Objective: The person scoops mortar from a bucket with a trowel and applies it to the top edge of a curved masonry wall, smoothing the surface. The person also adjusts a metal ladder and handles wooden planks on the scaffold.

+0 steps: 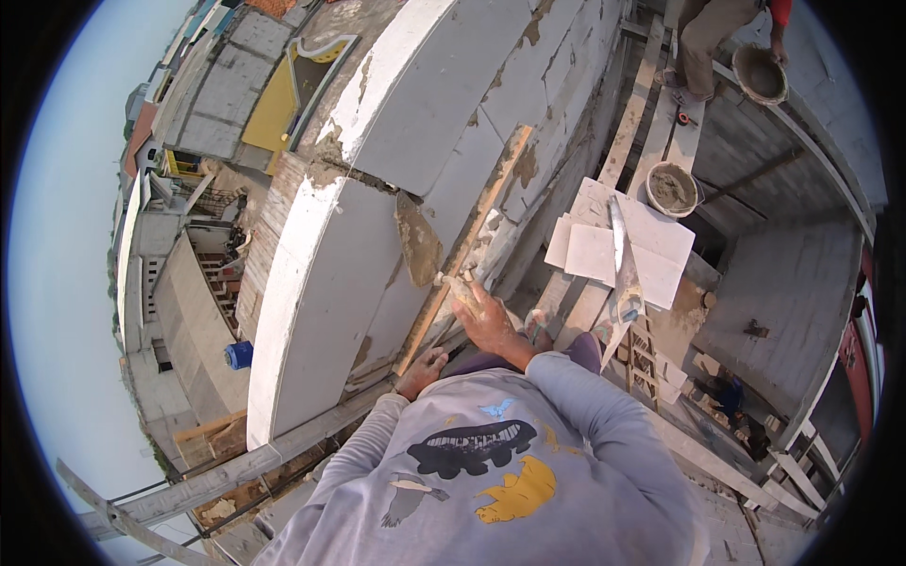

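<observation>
Right hand (488, 323): fingers wrapped round the trowel (417, 241), which points to 11 o'clock
Left hand (422, 373): near the wooden strip (477, 217), 7 o'clock end; can't tell its grip

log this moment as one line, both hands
right hand: gripping trowel | left hand: near lower end of wooden strip | nearby: mortar bucket

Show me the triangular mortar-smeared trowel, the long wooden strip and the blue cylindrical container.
Triangular mortar-smeared trowel (418, 241): head view, middle of the blade.
Long wooden strip (469, 236): head view, near mid-length.
Blue cylindrical container (239, 355): head view, on its side.
</observation>
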